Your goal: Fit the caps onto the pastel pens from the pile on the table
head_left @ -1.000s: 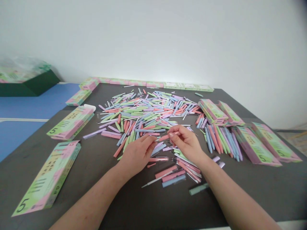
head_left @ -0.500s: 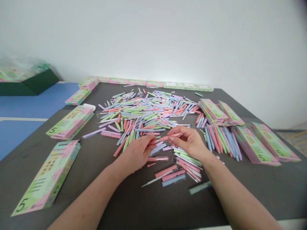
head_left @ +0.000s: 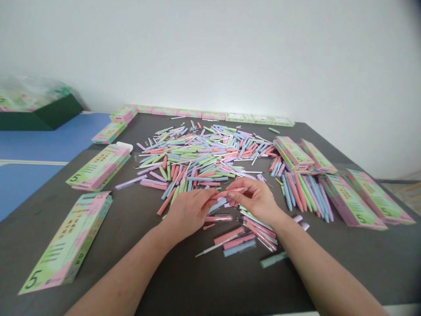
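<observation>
Head view: nearest, at lower centre, your right hand (head_left: 253, 199) pinches a pink pen (head_left: 234, 191), fingers nearly closed on it. Your left hand (head_left: 188, 211), half curled, meets its other end, though you cannot tell whether it grips. Beyond, loose pens (head_left: 197, 158) heap on the dark table (head_left: 312, 272), with boxes (head_left: 210, 116) along its far edge.

A heap of loose pens (head_left: 204, 158) fills the middle of the table (head_left: 329, 272), and I have one pen (head_left: 235, 191) between my left hand (head_left: 187, 213) and my right hand (head_left: 253, 202). Nearer me, below my right hand, lie a few more pens (head_left: 240, 239). To the right, a row of pens (head_left: 304, 195) sits between stacked boxes (head_left: 292, 151) and a pair of boxes (head_left: 350, 199). More boxes (head_left: 210, 116) line the far edge (a box (head_left: 67, 241) lies by my left arm (head_left: 121, 272)), and a carton (head_left: 55, 112) sits off the table, upper left of the frame.
</observation>
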{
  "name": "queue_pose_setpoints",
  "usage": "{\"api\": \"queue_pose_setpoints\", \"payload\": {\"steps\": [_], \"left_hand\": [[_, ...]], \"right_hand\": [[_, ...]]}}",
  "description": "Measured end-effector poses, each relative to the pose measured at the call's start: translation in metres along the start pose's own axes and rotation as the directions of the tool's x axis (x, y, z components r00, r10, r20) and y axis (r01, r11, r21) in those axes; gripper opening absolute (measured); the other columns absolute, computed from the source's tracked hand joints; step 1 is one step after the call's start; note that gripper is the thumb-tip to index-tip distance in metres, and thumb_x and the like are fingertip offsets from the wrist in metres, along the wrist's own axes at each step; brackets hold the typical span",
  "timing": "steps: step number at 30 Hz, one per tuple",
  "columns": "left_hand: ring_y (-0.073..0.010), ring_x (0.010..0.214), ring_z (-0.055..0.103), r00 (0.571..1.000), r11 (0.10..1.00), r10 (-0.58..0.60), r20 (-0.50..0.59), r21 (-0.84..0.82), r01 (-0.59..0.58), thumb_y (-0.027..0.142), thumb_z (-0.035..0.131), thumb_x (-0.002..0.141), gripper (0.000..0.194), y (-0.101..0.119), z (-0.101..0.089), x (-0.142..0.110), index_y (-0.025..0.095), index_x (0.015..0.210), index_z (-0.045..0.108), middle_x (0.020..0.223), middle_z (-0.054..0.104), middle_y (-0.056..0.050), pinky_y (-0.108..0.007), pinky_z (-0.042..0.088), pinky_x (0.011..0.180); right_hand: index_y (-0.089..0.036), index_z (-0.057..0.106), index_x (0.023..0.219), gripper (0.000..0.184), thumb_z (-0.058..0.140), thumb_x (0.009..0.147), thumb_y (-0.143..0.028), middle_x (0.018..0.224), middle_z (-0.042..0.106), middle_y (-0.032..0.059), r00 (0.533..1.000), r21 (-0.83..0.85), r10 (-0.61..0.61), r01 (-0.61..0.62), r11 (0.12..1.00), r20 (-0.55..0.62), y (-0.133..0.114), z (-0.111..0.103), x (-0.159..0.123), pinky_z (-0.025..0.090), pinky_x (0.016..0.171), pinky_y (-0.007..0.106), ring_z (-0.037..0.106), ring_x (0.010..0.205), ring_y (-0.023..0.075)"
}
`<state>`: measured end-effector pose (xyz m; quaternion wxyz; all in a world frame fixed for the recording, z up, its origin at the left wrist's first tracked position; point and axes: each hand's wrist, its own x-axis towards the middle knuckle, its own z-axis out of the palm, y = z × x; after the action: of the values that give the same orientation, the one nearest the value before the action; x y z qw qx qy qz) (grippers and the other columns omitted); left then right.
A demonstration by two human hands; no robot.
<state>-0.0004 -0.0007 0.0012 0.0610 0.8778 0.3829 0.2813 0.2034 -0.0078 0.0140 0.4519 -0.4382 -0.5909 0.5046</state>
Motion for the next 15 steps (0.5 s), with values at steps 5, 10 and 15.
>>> {"api": "queue_pose_setpoints", "payload": {"steps": [5,10,15], "left_hand": [[-0.018,0.077,0.071,1.0,1.0,0.008,-0.007,-0.001,-0.008,0.029,0.049,0.094,0.023,0.0005,-0.0009,-0.0002,0.015,0.104,0.065,0.09,0.075,-0.007,-0.028,0.054,0.071],[-0.0169,0.074,0.07,0.997,0.999,-0.031,0.065,-0.036,0.033,0.028,0.052,0.093,0.021,0.0031,-0.0041,0.001,0.016,0.105,0.064,0.088,0.075,-0.005,-0.026,0.052,0.068],[-0.0172,0.078,0.069,0.997,0.998,-0.021,0.072,-0.06,0.026,0.028,0.049,0.094,0.022,0.0023,-0.0039,0.0009,0.016,0.106,0.063,0.09,0.074,-0.006,-0.027,0.052,0.07]], "right_hand": [[-0.015,0.067,0.078,0.027,0.076,0.072,-0.039,0.059,0.066,0.0021,1.0,0.016,0.006,-0.006,1.0,0.009,0.0048,-0.0019,0.0008,0.051,0.052,0.026,0.061,0.052,0.0129],[-0.016,0.067,0.08,0.022,0.075,0.074,-0.035,0.064,0.069,0.0029,0.999,0.038,-0.015,0.014,0.999,0.034,0.0063,-0.0056,0.0012,0.052,0.053,0.025,0.063,0.053,0.0126],[-0.016,0.067,0.079,0.025,0.077,0.072,-0.037,0.062,0.07,0.0034,0.999,0.016,0.01,-0.01,1.0,0.035,0.0031,-0.0073,-0.0001,0.053,0.053,0.027,0.065,0.055,0.0145]]}}
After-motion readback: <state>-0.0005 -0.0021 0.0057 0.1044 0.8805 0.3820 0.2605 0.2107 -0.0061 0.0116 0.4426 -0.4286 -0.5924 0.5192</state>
